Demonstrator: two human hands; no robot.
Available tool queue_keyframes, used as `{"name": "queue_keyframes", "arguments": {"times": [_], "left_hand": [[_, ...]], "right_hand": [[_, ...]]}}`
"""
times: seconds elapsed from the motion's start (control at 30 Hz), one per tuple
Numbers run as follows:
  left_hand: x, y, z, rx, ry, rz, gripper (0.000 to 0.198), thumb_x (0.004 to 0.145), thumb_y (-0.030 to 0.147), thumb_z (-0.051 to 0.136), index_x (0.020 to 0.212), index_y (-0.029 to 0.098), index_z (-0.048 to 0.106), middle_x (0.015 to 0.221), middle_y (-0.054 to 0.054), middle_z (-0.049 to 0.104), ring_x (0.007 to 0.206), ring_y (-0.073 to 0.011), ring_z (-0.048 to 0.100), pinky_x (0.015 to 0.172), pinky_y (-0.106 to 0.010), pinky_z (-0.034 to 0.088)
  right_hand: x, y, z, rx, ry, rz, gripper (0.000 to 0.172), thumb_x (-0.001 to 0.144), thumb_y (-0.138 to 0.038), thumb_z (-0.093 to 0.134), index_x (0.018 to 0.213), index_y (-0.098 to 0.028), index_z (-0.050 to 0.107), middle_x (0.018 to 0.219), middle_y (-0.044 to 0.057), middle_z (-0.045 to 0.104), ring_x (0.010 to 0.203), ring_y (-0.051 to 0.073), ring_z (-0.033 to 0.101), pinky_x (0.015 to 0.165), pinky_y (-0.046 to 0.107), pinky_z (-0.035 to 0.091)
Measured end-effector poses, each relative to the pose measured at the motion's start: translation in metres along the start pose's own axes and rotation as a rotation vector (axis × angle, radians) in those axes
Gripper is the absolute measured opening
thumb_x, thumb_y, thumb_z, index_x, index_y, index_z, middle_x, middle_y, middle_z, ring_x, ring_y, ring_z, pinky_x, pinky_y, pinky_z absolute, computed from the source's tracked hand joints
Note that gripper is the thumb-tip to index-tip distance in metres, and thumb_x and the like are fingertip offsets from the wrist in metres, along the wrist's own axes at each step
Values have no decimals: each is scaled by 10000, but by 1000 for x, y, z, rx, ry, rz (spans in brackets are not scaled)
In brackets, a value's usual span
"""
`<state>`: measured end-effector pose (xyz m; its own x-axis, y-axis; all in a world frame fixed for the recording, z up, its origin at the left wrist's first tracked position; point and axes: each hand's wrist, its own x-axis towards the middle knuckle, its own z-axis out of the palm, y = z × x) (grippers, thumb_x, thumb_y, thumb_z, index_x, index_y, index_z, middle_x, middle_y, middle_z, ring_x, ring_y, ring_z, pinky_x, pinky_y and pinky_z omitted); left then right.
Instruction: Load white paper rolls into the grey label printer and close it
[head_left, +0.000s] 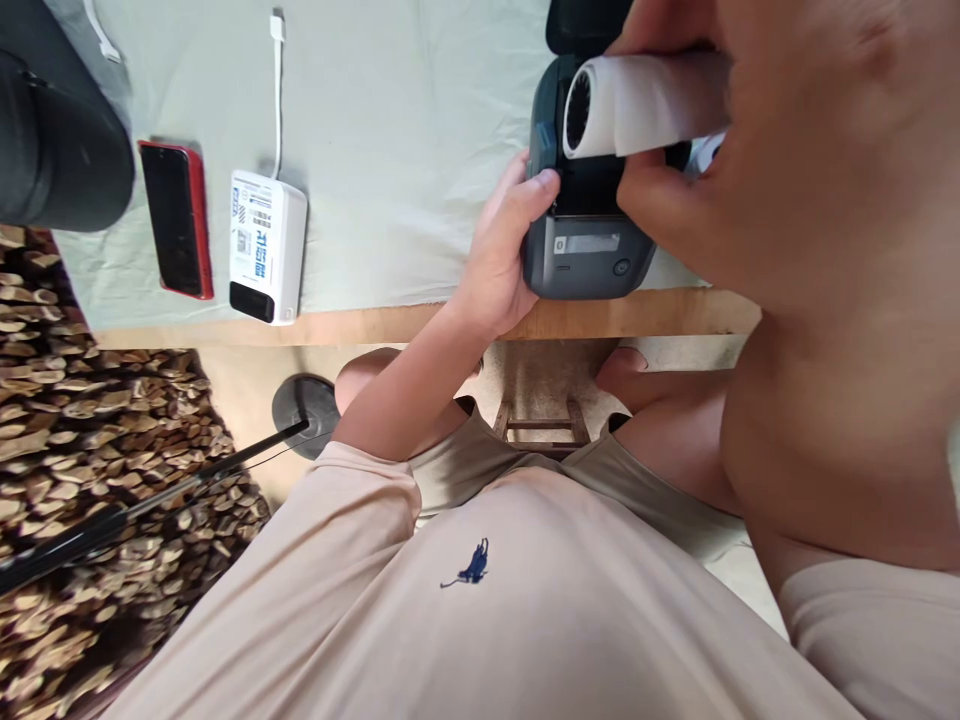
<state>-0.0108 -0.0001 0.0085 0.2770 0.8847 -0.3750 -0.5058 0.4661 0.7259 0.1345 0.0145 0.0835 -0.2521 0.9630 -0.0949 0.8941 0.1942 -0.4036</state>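
With your left hand (504, 245) gripping the printer (581, 275) and right hand (772, 170) pinching the roll (637, 105) at the bay (589, 188) between them, I'd line it up square tbh.

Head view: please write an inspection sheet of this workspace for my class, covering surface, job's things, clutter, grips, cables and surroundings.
Surface: creased pale cloth over a wooden edge.
Job's things: grey printer, lid open; white roll at its open bay, seating unclear.
Clutter: phone, screen dark; power bank; black object, partly cut off.
Grips: left hand holds the printer's side; right hand holds the roll.
Cables: white cable at the power bank, far end loose; another cable end, upper left.
Surroundings: round black base with pole.
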Motion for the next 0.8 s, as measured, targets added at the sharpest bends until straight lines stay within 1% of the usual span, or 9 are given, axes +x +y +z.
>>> {"name": "queue_keyframes", "arguments": {"times": [0.03, 0.13, 0.33, 0.4, 0.47, 0.5, 0.6, 0.67, 0.8], "left_hand": [[0, 0, 0, -1, 6, 4, 171, 758, 348, 527, 903, 267, 570, 830, 5, 698, 1125, -196, 578, 884, -268, 512], [0, 0, 0, 1, 10, 7, 145, 758, 347, 534, 876, 273, 573, 809, 9, 698, 1128, -191, 581, 893, -272, 507], [0, 0, -1, 40, 87, -44, 211, 757, 368, 552, 945, 279, 588, 741, 1, 702, 1135, -212, 577, 861, -284, 517], [-1, 0, -1, 77, 112, -72, 238, 761, 374, 550, 979, 284, 585, 772, 4, 708, 1137, -211, 576, 842, -282, 523], [-1, 1, -1, 99, 89, -67, 247, 762, 377, 544, 991, 291, 574, 835, 9, 712, 1128, -206, 581, 816, -276, 532], [-1, 1, 0, 92, 67, -53, 240, 762, 378, 541, 985, 294, 568, 866, 14, 710, 1119, -203, 586, 806, -275, 535], [-1, -1, 0, 34, 51, -31, 218, 750, 387, 547, 945, 293, 565, 876, 21, 701, 1094, -204, 601, 799, -282, 537], [0, -1, 0, 7, 53, -45, 226, 740, 405, 552, 926, 278, 572, 840, 13, 693, 1071, -208, 612, 801, -288, 537], [1, 1, 0, -19, -17, -21, 250, 778, 415, 477, 891, 217, 581, 818, -2, 658, 1052, -199, 620, 799, -288, 544]], "right_hand": [[0, 0, 0, -53, -11, 2, 516, 707, -355, 268, 1206, -272, 373, 1180, -75, 427, 1065, 123, 458, 863, 329, 279], [0, 0, 1, -66, -12, 19, 494, 701, -338, 270, 1176, -266, 384, 1130, -67, 458, 1046, 113, 477, 888, 328, 282], [-1, 1, 0, -122, -23, 27, 476, 719, -391, 253, 1151, -255, 399, 1131, -40, 464, 1066, 139, 467, 882, 336, 288], [0, 1, 2, -151, -31, 37, 469, 722, -388, 261, 1148, -254, 403, 1045, -22, 492, 1029, 147, 481, 887, 354, 280], [2, 1, 5, -161, -33, 44, 446, 721, -382, 266, 1114, -260, 438, 953, -5, 507, 978, 152, 496, 852, 353, 286], [3, 2, 7, -158, -35, 38, 426, 720, -370, 265, 1084, -269, 463, 953, -8, 509, 976, 149, 498, 836, 342, 293], [5, 5, 10, -126, -35, -14, 387, 734, -346, 264, 1020, -309, 523, 1076, -62, 490, 1048, 117, 482, 820, 297, 320], [5, 7, 10, -111, -9, -40, 394, 750, -363, 268, 1038, -335, 535, 1099, -70, 478, 1069, 111, 468, 827, 294, 315], [3, 8, 8, -90, 51, -117, 391, 732, -374, 314, 1023, -323, 571, 970, -32, 501, 980, 84, 452, 837, 302, 275]]}}
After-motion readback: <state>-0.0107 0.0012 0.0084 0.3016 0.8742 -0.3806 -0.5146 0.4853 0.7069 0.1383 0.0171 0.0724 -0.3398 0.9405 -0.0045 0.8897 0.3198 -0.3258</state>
